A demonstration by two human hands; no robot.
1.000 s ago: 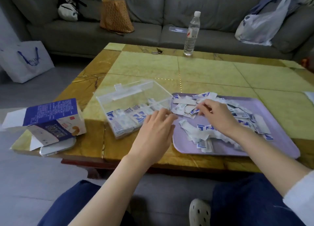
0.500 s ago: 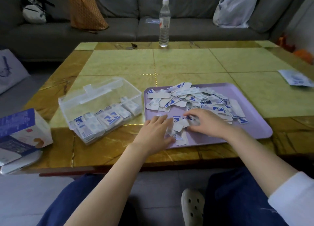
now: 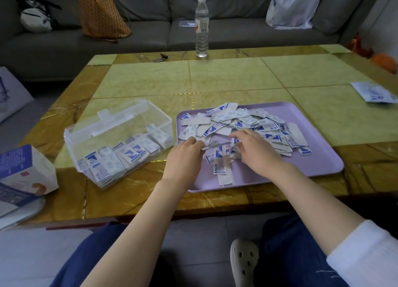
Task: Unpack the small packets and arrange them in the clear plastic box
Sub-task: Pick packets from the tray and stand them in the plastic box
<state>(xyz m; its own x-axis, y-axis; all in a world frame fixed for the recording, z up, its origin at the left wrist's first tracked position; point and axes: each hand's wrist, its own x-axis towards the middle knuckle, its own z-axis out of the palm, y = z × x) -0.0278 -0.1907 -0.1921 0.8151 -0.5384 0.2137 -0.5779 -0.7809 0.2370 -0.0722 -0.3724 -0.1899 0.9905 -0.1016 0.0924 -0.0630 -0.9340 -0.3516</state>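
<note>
2 hands over 1 purple tray. Left hand and right hand each pinch one end of 1 packet, fingers curled. Loose packets are piled on the tray, too many to count. 1 clear plastic box sits just left of it on the surface, part-filled.

Bench fills mid frame. On it, centre-right: tray, packets heaped across its far half. Just left of tray: clear plastic box, more packets in rows inside. Carton at left edge. Bottle top centre, at far bench edge; sofa behind. Left hand and right hand over tray's near left part.
</note>
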